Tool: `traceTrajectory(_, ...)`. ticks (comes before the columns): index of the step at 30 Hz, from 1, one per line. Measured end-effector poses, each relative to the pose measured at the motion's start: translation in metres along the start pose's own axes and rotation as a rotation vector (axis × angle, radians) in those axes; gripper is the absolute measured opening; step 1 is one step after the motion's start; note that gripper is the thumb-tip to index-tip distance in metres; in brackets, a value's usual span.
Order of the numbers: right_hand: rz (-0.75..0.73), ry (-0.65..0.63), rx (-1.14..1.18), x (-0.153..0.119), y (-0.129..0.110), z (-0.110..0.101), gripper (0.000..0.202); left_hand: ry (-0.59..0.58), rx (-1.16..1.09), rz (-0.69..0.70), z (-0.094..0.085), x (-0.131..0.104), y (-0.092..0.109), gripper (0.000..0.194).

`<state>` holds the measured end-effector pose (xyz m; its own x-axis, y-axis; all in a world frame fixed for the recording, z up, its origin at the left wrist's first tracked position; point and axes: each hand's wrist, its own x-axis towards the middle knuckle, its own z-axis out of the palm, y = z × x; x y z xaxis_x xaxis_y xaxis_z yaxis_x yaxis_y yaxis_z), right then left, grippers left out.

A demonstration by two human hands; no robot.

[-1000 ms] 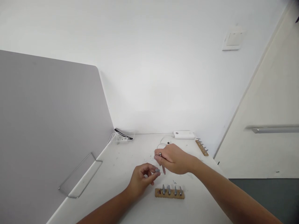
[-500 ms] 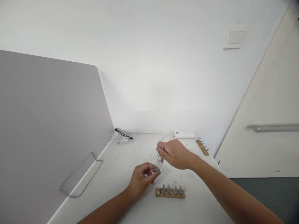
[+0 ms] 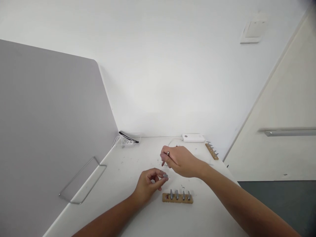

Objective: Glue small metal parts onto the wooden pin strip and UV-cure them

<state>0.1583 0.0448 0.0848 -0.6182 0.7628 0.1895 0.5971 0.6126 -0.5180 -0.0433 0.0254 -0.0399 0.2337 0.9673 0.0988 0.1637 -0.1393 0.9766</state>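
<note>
One small grey piece (image 3: pixel 165 176), pinched between thumb and fingertips of the left hand (image 3: pixel 147 182), above the white tabletop (image 3: pixel 207 210) and beyond the left end of a brown strip (image 3: pixel 180 201) — finer shape too small to tell. Left grip narrow at the tips, other fingers curled. Just above and to the right in view, the right hand (image 3: pixel 180 159), closed round a ball-ended metal rod (image 3: pixel 168 153), shiny ball showing by the thumb, lower part largely hidden; rod and grey piece apart. Nearer the wearer, on the brown strip, four grey pointed pieces (image 3: pixel 171 194) in a row, roughly upright, with a dark reddish mark (image 3: pixel 167 197) at the left end. Right behind the strip, a thin grey scrap (image 3: pixel 183 186); near the right hand, scattered grey crumbs (image 3: pixel 159 162). Farther back, by the wall (image 3: pixel 168 65), a white box (image 3: pixel 194 138) — and near its right end a second brown strip (image 3: pixel 211 151), set at a slant, bearing more grey points. At the back left corner, a clear tray with a black band (image 3: pixel 129 137), plus white cords (image 3: pixel 120 141). At left, a grey panel (image 3: pixel 54 108) and a bent wire bracket (image 3: pixel 92 186). High at right, a light switch (image 3: pixel 255 29); beyond, a pale panel (image 3: pixel 283 154) with a metal bar handle (image 3: pixel 291 133), above dark grey floor (image 3: pixel 276 197).
</note>
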Motion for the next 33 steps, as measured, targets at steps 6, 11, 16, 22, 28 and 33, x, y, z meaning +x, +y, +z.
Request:
traceTrajectory(6,-0.016,-0.158,-0.078,-0.003,0.005,-0.007,0.036,-0.019,0.004,0.016,0.000,0.000,-0.001,0.023)
traceTrajectory(11,-0.071,-0.217,0.050,-0.005,-0.010,-0.005,0.036,-0.071,0.028,0.063,-0.001,0.000,0.003,0.022)
traceTrajectory(16,-0.039,-0.045,0.073,-0.002,-0.006,0.000,0.031,-0.047,0.048,0.038,-0.001,0.000,-0.002,0.023)
traceTrajectory(22,-0.012,-0.016,-0.007,-0.001,0.012,-0.004,0.033,-0.037,0.025,0.020,0.000,-0.001,-0.004,0.024)
traceTrajectory(28,-0.074,-0.220,0.034,-0.006,-0.001,-0.006,0.035,-0.059,0.036,0.049,-0.001,0.000,-0.002,0.020)
traceTrajectory(33,-0.097,-0.169,0.081,-0.006,-0.010,0.002,0.031,-0.069,0.037,0.075,-0.001,0.001,-0.002,0.022)
